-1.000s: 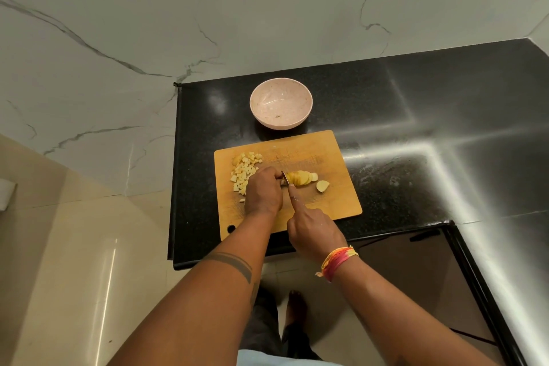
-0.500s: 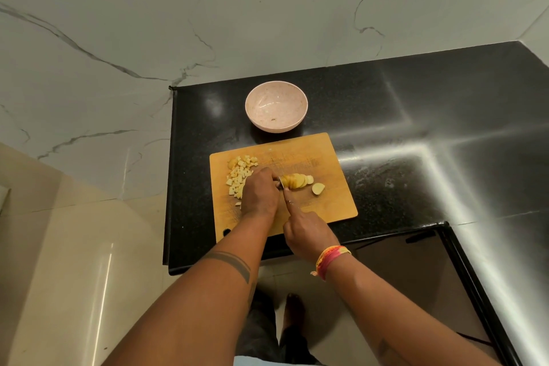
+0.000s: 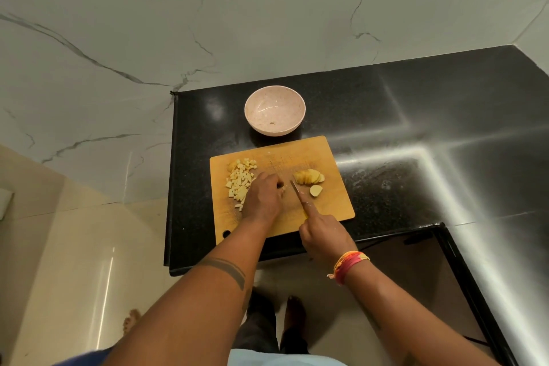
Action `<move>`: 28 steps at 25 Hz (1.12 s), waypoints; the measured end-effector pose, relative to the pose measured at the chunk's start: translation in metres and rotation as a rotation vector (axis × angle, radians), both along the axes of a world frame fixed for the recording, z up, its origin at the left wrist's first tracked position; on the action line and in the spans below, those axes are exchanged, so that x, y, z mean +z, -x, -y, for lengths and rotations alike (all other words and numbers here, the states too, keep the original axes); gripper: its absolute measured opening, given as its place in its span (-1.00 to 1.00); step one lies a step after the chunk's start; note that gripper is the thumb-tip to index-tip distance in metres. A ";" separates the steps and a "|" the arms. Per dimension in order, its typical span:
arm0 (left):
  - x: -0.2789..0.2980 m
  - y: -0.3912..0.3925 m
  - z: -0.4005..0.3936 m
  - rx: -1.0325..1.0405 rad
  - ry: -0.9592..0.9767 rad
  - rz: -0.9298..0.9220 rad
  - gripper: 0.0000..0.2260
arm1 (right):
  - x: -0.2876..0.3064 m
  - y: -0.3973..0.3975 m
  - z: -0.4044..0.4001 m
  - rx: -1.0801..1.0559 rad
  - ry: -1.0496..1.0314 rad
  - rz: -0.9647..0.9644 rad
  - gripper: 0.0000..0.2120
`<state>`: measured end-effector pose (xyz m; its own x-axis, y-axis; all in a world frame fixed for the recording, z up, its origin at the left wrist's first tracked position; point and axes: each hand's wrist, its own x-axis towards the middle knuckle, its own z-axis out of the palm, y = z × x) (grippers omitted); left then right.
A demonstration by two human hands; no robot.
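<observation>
Centre of the frame, left fingers: curled tight, tips pinning a small pale potato stub (image 3: 283, 187) to the wood; my left hand (image 3: 263, 196) hides most of it.
Just right of centre, right fingers: wrapped round the handle of the small steel-bladed knife (image 3: 295, 189), index finger (image 3: 307, 206) straight along the spine; my right hand (image 3: 322, 235) covers the handle.
Blade: slanted, tip towards the top of the frame, lying between the stub and the slices.
Fanned pale-yellow potato slices (image 3: 309, 177): right of the blade, with a rounded potato end piece (image 3: 315, 191) just below them.
Heap of small yellow potato cubes (image 3: 240, 181): left of my knuckles, touching them.
Rectangular wooden cutting board (image 3: 332, 205): under everything, on the glossy black stone counter (image 3: 386, 128).
Round speckled pink bowl (image 3: 297, 116): just above the board's top edge.
Step in hand: I judge I'm finishing the slicing, down to the stub.
Next move: a short, careful cut with my fingertips tucked back, since little is left to hold; then stack the slices for dicing.
</observation>
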<state>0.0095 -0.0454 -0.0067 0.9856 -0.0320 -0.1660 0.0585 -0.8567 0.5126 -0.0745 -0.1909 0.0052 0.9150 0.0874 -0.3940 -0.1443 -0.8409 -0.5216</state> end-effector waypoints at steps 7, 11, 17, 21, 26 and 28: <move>-0.003 0.013 -0.010 -0.028 0.044 -0.023 -0.80 | -0.002 0.019 -0.019 -0.025 -0.020 0.003 -0.30; -0.005 0.010 -0.009 -0.025 0.038 -0.036 -0.79 | -0.004 0.019 -0.021 -0.031 -0.024 -0.006 -0.29; -0.004 0.007 -0.007 -0.026 0.033 -0.057 -0.78 | -0.002 0.017 -0.014 -0.032 -0.027 -0.013 -0.30; -0.004 0.006 -0.002 0.019 0.033 -0.078 -0.79 | -0.001 0.020 -0.019 -0.032 -0.031 0.003 -0.30; -0.003 0.002 -0.001 0.130 0.071 -0.120 -0.83 | -0.001 0.013 -0.021 -0.020 -0.030 -0.012 -0.32; -0.003 -0.001 -0.002 0.143 0.073 -0.148 -0.84 | -0.001 0.009 -0.024 -0.016 -0.026 -0.023 -0.34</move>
